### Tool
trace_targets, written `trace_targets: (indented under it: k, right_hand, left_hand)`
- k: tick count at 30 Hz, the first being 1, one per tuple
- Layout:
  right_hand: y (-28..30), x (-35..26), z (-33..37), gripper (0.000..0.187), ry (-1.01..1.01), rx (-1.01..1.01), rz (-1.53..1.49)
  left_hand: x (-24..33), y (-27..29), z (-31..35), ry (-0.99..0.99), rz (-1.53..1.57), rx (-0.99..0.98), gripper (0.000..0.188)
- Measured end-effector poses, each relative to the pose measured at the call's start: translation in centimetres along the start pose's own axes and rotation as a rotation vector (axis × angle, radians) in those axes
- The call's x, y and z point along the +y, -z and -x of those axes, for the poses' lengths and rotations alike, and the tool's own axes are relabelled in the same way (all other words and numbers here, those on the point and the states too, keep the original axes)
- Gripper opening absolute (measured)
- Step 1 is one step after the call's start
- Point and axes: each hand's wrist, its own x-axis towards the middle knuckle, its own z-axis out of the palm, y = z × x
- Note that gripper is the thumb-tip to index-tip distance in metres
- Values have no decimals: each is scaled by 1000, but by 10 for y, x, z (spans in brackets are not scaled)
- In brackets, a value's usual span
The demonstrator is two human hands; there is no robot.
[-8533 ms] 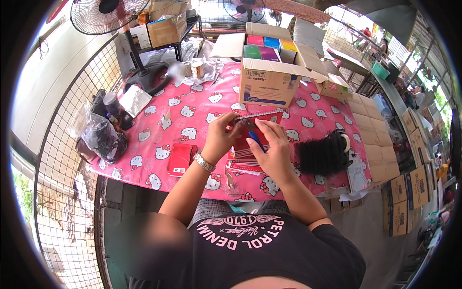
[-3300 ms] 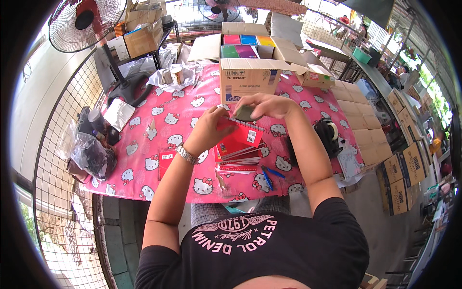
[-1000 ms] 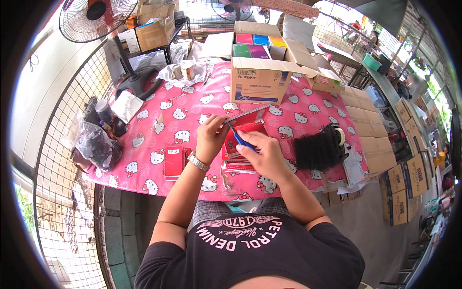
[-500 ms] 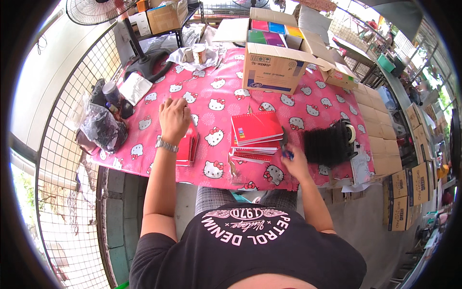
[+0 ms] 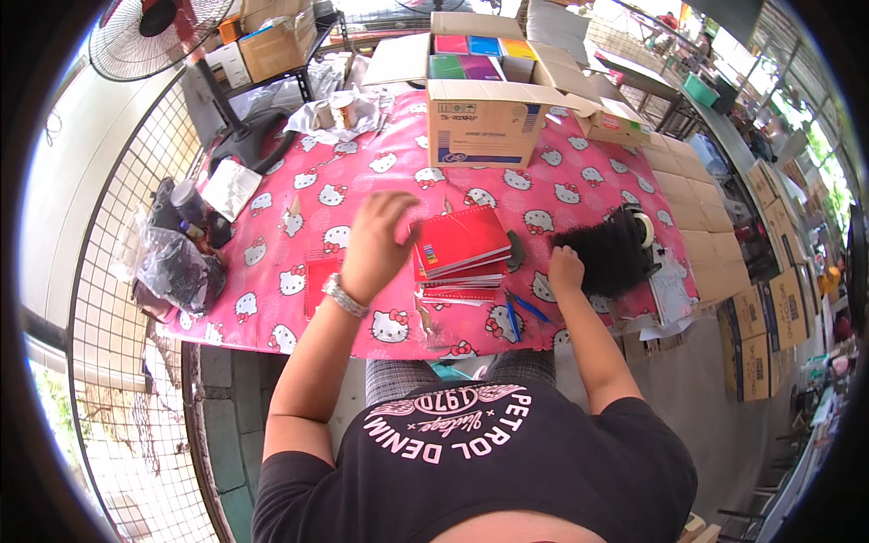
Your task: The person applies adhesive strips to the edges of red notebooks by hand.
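A stack of red spiral notebooks (image 5: 462, 249) lies on the pink cartoon-cat tablecloth (image 5: 362, 181) in front of me. My left hand (image 5: 376, 237), a watch on its wrist, hovers at the stack's left edge with loose fingers and holds nothing. My right hand (image 5: 566, 270) is curled into a fist on the cloth, right against a black fuzzy bundle (image 5: 608, 258). Two blue pens (image 5: 520, 312) lie between the stack and my right forearm. A flat red cover (image 5: 317, 276) lies left of the stack, partly under my left forearm.
An open cardboard box (image 5: 489, 131) with coloured packs stands behind the stack. A tape dispenser (image 5: 644, 231) sits behind the black bundle. Dark plastic bags (image 5: 176, 267) and a fan base (image 5: 240, 140) crowd the left; wire mesh (image 5: 109, 299) borders it. Flat cartons (image 5: 769, 299) line the right.
My hands let go of the red notebook, which now tops the stack. My left hand swung out left and came back to the stack. My right hand moved from the pens to the black bundle.
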Motion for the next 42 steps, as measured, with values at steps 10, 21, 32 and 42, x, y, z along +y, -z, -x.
trace_targets:
  k: [10,21,32,42]
  right_hand:
    - [36,0,-15,26,-46,102,-397]
    - [271,-97,10,37,322,362,-1080]
    - [274,-129,1,15,343,504,-1215]
    - [228,-119,19,58,125,89,-1343]
  left_hand:
    - [-32,-55,-59,176,103,-787,25]
    - [-7,-6,-84,567,546,-538,12]
    - [57,7,-59,-96,-31,303,36]
    - [54,-40,-30,-129,-200,-140,14]
